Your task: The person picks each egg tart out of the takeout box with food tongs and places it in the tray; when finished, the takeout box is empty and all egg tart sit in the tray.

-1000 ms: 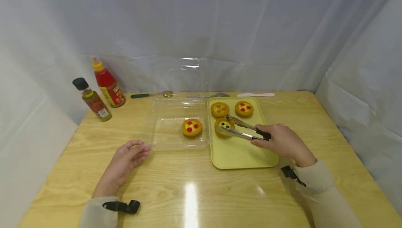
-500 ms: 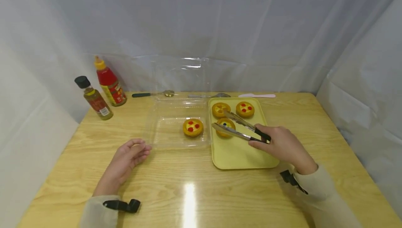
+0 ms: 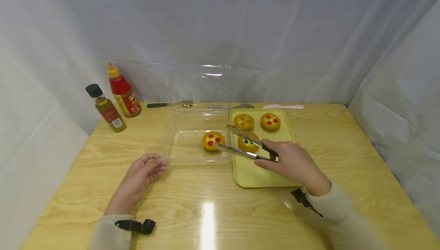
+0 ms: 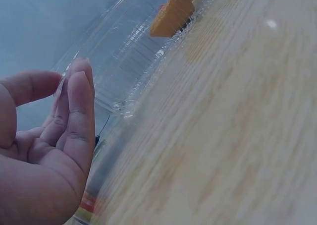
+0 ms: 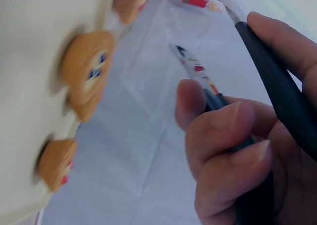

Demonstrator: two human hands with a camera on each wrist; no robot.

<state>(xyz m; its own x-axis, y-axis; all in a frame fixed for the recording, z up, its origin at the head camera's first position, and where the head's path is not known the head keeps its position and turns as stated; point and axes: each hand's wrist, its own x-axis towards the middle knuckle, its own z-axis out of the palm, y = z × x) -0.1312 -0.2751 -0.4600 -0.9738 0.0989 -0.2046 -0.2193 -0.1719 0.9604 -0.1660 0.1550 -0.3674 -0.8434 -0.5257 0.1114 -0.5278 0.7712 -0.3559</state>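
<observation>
My left hand pinches the near left corner of an open clear plastic container between thumb and fingers. Inside it, on the right, lies a tart with red toppings. My right hand grips black-handled metal tongs, whose arms are spread with nothing between them. One tip is over the red-topped tart, the other above the tray's left edge. Below the tongs, a blueberry-topped tart sits on the yellow tray, partly covered. Behind it are a yellow-topped tart and another red-topped tart.
A sauce bottle and an oil bottle stand at the back left. Along the back edge lie a spoon, a fork and a pink knife. The container's raised lid stands in front of the curtain.
My right hand has moved left with the tongs, from over the blueberry tart towards the container, and the tongs have spread wider. My left hand stays at the container's corner.
</observation>
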